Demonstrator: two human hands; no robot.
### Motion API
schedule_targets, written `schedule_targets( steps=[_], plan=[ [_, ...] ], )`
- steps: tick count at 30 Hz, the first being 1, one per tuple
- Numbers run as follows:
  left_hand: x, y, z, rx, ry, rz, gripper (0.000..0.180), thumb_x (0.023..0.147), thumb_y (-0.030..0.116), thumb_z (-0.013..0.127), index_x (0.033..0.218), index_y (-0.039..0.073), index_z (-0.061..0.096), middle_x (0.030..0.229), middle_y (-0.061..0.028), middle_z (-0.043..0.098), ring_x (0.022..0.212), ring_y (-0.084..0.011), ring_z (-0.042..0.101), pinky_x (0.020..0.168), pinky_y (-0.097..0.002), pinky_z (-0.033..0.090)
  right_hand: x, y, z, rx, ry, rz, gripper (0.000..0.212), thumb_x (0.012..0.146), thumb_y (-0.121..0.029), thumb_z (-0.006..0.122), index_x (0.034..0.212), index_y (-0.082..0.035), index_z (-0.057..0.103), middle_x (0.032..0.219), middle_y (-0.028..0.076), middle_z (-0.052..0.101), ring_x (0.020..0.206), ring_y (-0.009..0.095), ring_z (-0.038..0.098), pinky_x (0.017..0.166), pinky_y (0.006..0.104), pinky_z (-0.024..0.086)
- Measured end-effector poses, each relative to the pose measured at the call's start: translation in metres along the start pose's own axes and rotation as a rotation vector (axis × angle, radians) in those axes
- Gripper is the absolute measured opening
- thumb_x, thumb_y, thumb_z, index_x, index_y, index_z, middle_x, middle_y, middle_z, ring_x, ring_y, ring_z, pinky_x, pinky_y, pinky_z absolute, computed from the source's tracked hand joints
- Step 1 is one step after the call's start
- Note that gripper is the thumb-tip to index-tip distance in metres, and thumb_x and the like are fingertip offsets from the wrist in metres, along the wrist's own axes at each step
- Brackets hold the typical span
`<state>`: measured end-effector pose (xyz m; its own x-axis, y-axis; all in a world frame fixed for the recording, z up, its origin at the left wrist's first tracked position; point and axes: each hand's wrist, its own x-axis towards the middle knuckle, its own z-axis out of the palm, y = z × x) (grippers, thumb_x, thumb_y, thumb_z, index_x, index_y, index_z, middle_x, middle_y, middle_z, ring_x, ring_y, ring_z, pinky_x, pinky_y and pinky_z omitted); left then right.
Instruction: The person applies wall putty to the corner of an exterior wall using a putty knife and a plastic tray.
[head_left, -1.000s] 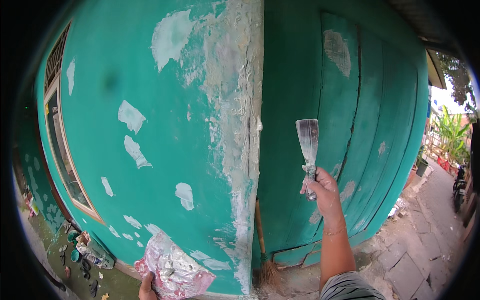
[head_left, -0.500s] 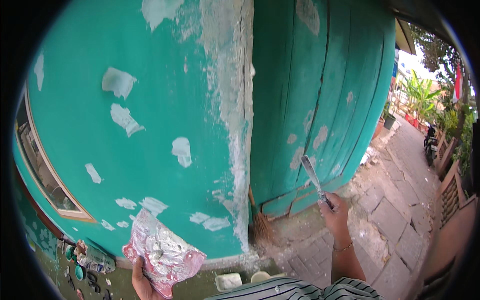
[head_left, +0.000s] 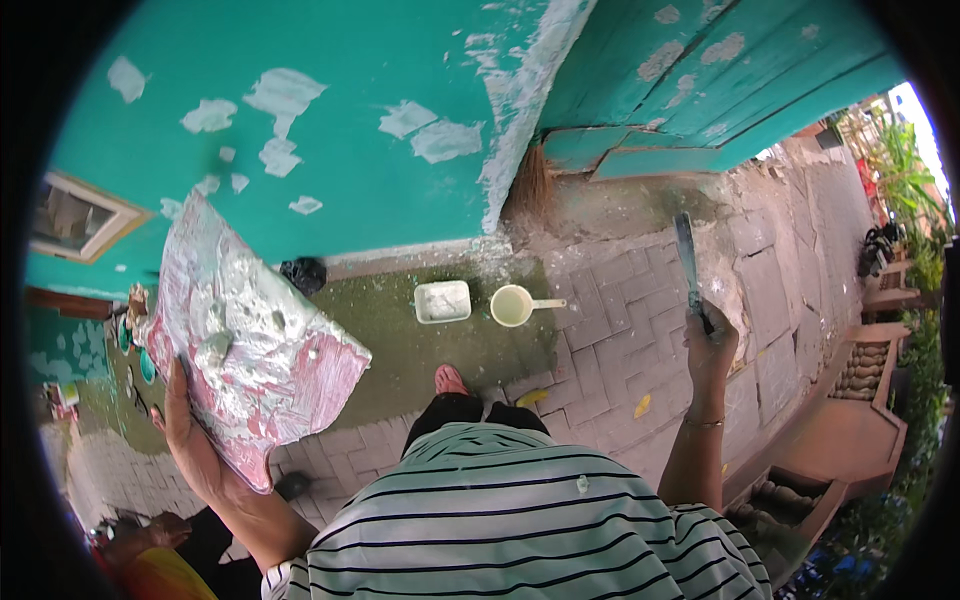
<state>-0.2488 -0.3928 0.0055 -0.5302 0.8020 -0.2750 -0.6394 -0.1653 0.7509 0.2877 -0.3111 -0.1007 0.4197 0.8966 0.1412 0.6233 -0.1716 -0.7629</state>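
Note:
My left hand (head_left: 183,425) grips the lower left edge of a flat pinkish board (head_left: 315,385) smeared with thick white putty (head_left: 250,310). Its fingers are mostly hidden beneath the board. On the right, my right hand (head_left: 710,345) is closed around the handle of a narrow putty knife (head_left: 686,250), its blade pointing up and away from me. The blade touches nothing. Ahead stands a green wall (head_left: 350,190) with pale filler patches (head_left: 447,141) and a rough whitish corner edge (head_left: 520,120).
A white rectangular tub (head_left: 443,302) and a cream dipper (head_left: 512,306) sit on the ground ahead. A broom (head_left: 530,190) leans by the corner, near green boards (head_left: 780,90). Railings (head_left: 850,385) line the right. Another person's hand (head_left: 165,530) shows at lower left.
The view has tilted down, bringing the ground, tub, dipper and my striped shirt into sight. The putty-covered board appears closer and larger. Both hands keep their holds.

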Motion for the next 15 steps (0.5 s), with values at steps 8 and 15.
schedule_targets(
  steps=[8, 15],
  plan=[
    [-0.058, -0.028, -0.067, -0.187, 0.042, 0.013, 0.04, 0.102, 0.015, 0.053, 0.136, -0.006, 0.051, 0.134, -0.0204, 0.06, 0.118, -0.0299, 0.063, 0.102, -0.0474, 0.052, -0.048, 0.028, -0.004, -0.083, -0.197, -0.07, 0.028, 0.09, -0.005, 0.064, 0.115, 0.005, 0.069, 0.076, -0.001, 0.056, 0.062, 0.005, 0.048, 0.055, 0.0228, 0.04],
    [-0.093, -0.025, -0.139, -0.147, 0.108, -0.047, 0.04, 0.103, 0.016, 0.052, 0.137, -0.005, 0.051, 0.135, -0.0195, 0.059, 0.119, -0.0302, 0.062, 0.102, -0.0507, 0.051, -0.117, 0.06, 0.001, -0.147, -0.277, 0.011, 0.026, 0.089, -0.004, 0.064, 0.112, 0.007, 0.068, 0.077, 0.001, 0.057, 0.065, 0.005, 0.047, 0.057, 0.0235, 0.04]
  ],
)
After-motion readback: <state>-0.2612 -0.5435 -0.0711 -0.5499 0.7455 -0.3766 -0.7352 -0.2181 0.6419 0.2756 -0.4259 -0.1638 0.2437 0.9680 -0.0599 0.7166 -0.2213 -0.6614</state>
